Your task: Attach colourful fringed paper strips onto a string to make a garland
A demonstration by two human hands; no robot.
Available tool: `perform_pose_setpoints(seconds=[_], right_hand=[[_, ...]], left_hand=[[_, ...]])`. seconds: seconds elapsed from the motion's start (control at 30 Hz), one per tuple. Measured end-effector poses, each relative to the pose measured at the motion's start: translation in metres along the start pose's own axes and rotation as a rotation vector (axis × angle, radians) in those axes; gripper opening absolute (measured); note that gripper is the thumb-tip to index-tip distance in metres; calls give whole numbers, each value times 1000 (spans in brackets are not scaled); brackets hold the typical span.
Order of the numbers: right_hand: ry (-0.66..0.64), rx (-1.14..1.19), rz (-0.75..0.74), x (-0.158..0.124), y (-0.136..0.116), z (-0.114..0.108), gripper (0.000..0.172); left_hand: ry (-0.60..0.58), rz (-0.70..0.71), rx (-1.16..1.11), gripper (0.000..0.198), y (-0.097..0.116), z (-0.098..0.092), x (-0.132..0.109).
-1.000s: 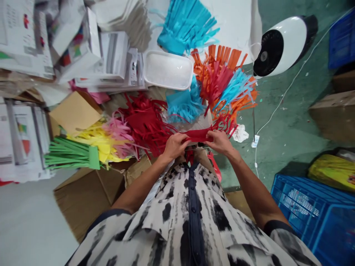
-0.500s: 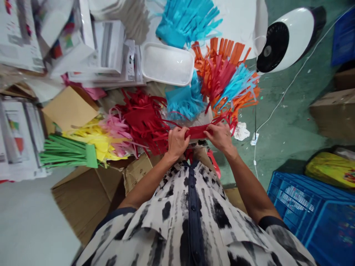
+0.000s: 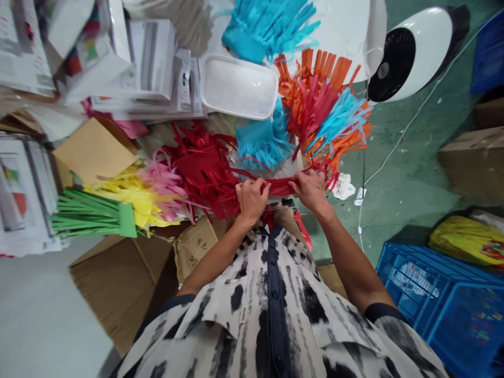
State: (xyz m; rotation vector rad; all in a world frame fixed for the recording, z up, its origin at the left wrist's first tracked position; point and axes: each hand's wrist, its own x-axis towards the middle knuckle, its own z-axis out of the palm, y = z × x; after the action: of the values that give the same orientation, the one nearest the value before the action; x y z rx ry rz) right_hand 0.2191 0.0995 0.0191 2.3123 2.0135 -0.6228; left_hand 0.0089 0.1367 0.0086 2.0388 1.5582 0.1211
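Observation:
My left hand (image 3: pixel 252 200) and my right hand (image 3: pixel 311 190) pinch opposite ends of a red paper strip (image 3: pixel 280 186), which is stretched between them above my lap. Fringed red paper (image 3: pixel 202 170) lies just beyond my left hand. Orange fringed paper with red and blue strands (image 3: pixel 317 100) lies beyond my right hand. A blue fringed bundle (image 3: pixel 262 144) sits between those piles. Further left are pink (image 3: pixel 162 181), yellow (image 3: pixel 134 206) and green (image 3: pixel 88 216) fringed papers. A red handle (image 3: pixel 302 231), possibly from scissors, shows below my right hand.
A white plastic tub (image 3: pixel 238 86) and stacked printed sheets (image 3: pixel 145 68) lie ahead. A white fan (image 3: pixel 411 55) stands on the green floor (image 3: pixel 409 199), crossed by a white cable (image 3: pixel 397 142). A blue crate (image 3: pixel 433 310) sits lower right; a cardboard box (image 3: pixel 118 278) sits lower left.
My hands have risen slightly, and the red strip now looks flatter and narrower between them. The surroundings have shifted a little in view as my head moved.

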Motion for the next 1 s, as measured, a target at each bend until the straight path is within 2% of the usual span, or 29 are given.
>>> perform_pose_setpoints(seconds=[0.2, 0.37, 0.43, 0.5, 0.53, 0.6, 0.67, 0.73, 0.83, 0.93, 1.0], right_hand=[[16, 17, 15, 4, 4, 4, 31], [-21, -5, 19, 6, 5, 5, 31], [-30, -10, 17, 6, 4, 5, 30], [-25, -13, 10, 6, 4, 6, 30], [-19, -12, 7, 6, 3, 6, 30], [-5, -5, 4, 6, 2, 6, 29], [17, 11, 12, 3, 0, 7, 29], [81, 26, 33, -6, -4, 9, 31], [184, 42, 16, -34, -13, 20, 41], [138, 84, -113, -65, -19, 38, 52], [112, 111, -149, -79, -18, 49, 55]], left_hand=[[33, 168, 92, 19, -7, 1, 4], [-36, 206, 130, 24, -5, -14, 6], [10, 200, 112, 30, -3, -20, 3], [57, 277, 78, 41, -1, -21, -3], [44, 352, 58, 46, 0, -19, -7], [-59, 513, 31, 50, 1, -10, -15], [-177, 587, 38, 53, -2, 2, -22], [-227, 581, 67, 55, -7, 13, -27], [-213, 572, 81, 57, -11, 21, -29], [-212, 574, 88, 59, -11, 20, -29], [-226, 582, 94, 60, -12, 17, -30]])
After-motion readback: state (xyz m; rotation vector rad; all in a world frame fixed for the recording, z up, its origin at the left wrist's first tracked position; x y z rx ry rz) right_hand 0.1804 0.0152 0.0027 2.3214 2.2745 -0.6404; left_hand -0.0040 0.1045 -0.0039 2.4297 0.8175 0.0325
